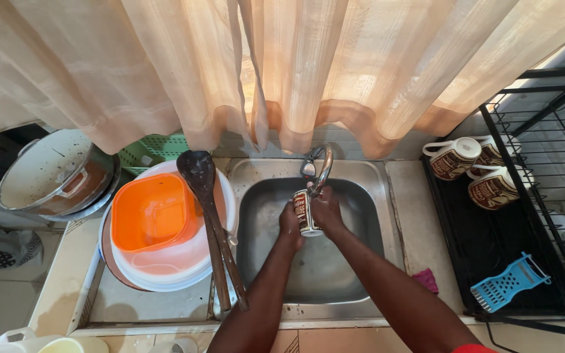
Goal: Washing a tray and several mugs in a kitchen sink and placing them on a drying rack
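both hands meet over the sink (256,216), clamped on a brown and white mug (303,212): the left hand (290,222) grips its near side, the right hand (325,210) wraps the far side, right under the tap (320,167). left of the grip, two dark wooden spoons (210,216) lie across an orange tub (152,212) stacked in white bowls. right of it sit a pink cloth (426,280), a blue grater (510,282) and three more mugs (475,171) on a black rack (492,242). beyond hangs a peach curtain (295,65).
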